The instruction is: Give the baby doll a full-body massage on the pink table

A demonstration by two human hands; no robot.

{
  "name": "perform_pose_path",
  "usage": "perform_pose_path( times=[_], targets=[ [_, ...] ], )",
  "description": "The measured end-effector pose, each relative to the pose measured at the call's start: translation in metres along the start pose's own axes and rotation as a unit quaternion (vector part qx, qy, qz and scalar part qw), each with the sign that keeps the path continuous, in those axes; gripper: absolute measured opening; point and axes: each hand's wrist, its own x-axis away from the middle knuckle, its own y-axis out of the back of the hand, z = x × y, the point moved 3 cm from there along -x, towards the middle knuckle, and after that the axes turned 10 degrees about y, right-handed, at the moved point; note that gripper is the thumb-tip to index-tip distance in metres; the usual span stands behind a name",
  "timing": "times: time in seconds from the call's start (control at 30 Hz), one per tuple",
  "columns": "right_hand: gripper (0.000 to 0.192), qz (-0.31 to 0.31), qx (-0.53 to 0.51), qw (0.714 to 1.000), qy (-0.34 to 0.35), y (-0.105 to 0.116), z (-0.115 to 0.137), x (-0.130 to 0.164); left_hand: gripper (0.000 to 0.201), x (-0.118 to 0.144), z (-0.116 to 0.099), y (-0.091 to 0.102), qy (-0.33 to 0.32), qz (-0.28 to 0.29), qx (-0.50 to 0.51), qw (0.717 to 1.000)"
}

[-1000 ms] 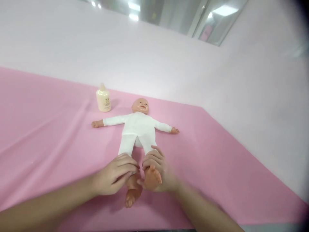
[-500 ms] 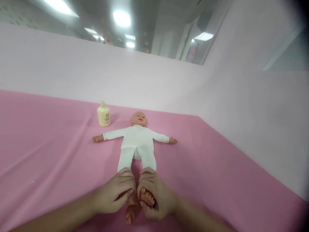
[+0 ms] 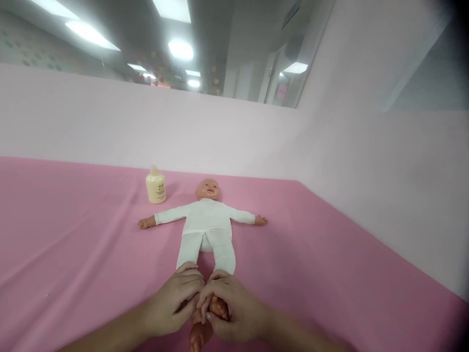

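A baby doll [image 3: 207,229] in a white suit lies on its back on the pink sheet [image 3: 73,244], arms spread, head toward the wall. Its bare feet point at me. My right hand [image 3: 229,313] is wrapped around one doll foot [image 3: 219,307], fingers closed over the toes. My left hand [image 3: 175,303] grips the other leg near the ankle, and that foot [image 3: 198,337] pokes out below it. The two hands touch each other.
A cream lotion bottle [image 3: 156,185] stands upright left of the doll's head. Pale pink walls [image 3: 220,132] close off the back and right side of the sheet. Above the back wall, ceiling lights show.
The view has tilted up, so the doll and hands sit lower in frame. My right hand has closed fully over the foot it was holding up, hiding the toes.
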Motion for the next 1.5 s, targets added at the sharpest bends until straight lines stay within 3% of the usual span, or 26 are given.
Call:
perform_pose_path(
  times=[0.1,0.3,0.4,0.63,0.93,1.13,1.3,1.5],
  targets=[
    [0.027,0.023,-0.013,0.999,-0.032,0.0,-0.001,0.0,0.016,0.001,0.002,0.0,0.006,-0.001,-0.004,1.0],
    [0.02,0.134,0.004,0.986,-0.103,-0.005,-0.009,0.002,0.016,0.003,0.006,0.0,0.033,-0.012,-0.024,0.999],
    [0.018,0.124,0.003,0.986,-0.111,-0.004,-0.009,0.001,0.016,0.003,0.005,0.001,0.04,-0.019,-0.03,0.999],
    [0.035,0.159,-0.072,0.973,-0.152,-0.002,-0.005,-0.001,0.017,0.001,0.005,0.003,0.048,-0.034,-0.025,0.998],
    [0.013,0.165,-0.087,0.971,-0.151,-0.001,-0.002,-0.004,0.027,0.002,0.006,0.003,0.056,-0.044,-0.038,0.997],
    [0.007,0.157,-0.091,0.972,-0.149,0.001,-0.004,-0.001,0.027,0.002,0.002,0.0,0.033,-0.017,-0.053,0.998],
    [0.026,0.145,-0.131,0.967,-0.163,0.001,-0.01,0.003,0.038,0.004,-0.008,-0.003,-0.03,0.022,-0.042,0.998],
    [0.041,0.13,-0.11,0.972,-0.164,-0.006,-0.018,0.008,0.052,0.008,-0.025,-0.01,-0.114,0.064,-0.013,0.991]
  ],
)
